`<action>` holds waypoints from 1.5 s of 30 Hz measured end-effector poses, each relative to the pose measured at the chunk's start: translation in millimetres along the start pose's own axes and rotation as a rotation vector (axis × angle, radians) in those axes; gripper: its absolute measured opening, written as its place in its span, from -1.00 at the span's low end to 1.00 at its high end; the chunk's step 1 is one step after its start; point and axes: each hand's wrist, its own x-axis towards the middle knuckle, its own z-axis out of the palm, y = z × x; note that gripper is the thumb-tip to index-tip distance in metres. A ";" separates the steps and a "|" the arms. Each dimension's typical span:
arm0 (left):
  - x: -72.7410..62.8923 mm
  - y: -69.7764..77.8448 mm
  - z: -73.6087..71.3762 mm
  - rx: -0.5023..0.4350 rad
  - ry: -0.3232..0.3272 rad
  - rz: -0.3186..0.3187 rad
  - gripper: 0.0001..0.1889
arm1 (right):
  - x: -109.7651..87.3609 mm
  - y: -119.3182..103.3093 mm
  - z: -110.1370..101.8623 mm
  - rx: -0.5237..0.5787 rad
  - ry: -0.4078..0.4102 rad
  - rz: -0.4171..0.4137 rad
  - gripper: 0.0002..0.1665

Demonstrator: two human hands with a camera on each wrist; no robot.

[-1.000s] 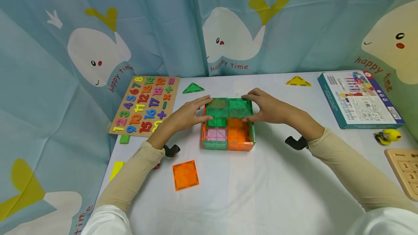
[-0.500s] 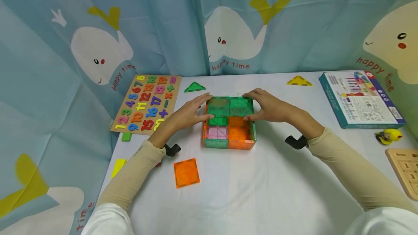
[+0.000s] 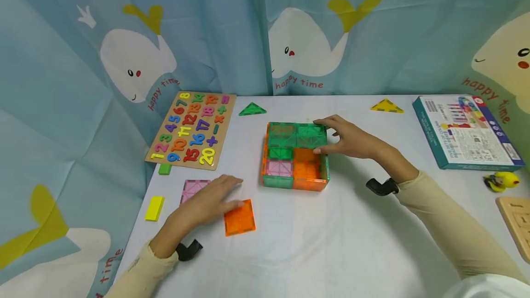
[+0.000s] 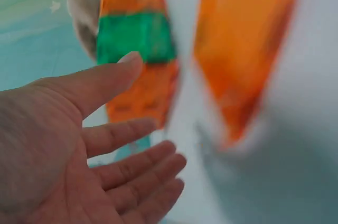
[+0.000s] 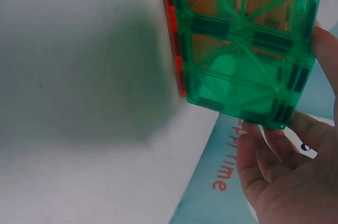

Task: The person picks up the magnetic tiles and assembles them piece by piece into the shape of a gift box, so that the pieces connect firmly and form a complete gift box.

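Note:
A low box of see-through magnetic tiles (image 3: 296, 155) in green, orange and pink stands mid-table, its back half roofed by green tiles. My right hand (image 3: 345, 138) holds its back right corner, thumb on top and fingers behind. In the right wrist view, the fingers (image 5: 252, 168) touch the end of the green side wall (image 5: 232, 76). My left hand (image 3: 207, 201) reaches over the table with spread, loosely bent fingers, its thumb over the edge of a loose orange square tile (image 3: 241, 220). The left wrist view shows this palm (image 4: 47, 139) holding nothing, the orange tile (image 4: 243, 34) blurred beside it.
A pink square tile (image 3: 192, 188) lies partly under the left hand. Left are a number board (image 3: 192, 130), a yellow block (image 3: 154, 208) and a green block (image 3: 164, 169). Green (image 3: 252, 109) and yellow triangles (image 3: 387, 106) lie behind; a boxed toy (image 3: 468, 132) stands right.
My left hand has let go of the box's left side and moved toward me and left, to the orange tile. The right hand stays at the box; the head view has shifted slightly.

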 end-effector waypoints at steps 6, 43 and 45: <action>-40.3 3.2 46.3 0.007 0.047 -0.053 -0.11 | -0.4 5.8 3.2 0.032 0.010 -0.003 0.04; 80.8 50.0 -29.8 0.120 0.034 0.408 -0.19 | 0.1 4.6 6.8 0.104 -0.001 -0.012 0.02; 81.9 49.7 -28.6 0.095 0.038 0.408 -0.20 | -0.8 5.5 6.2 0.104 0.003 -0.009 0.02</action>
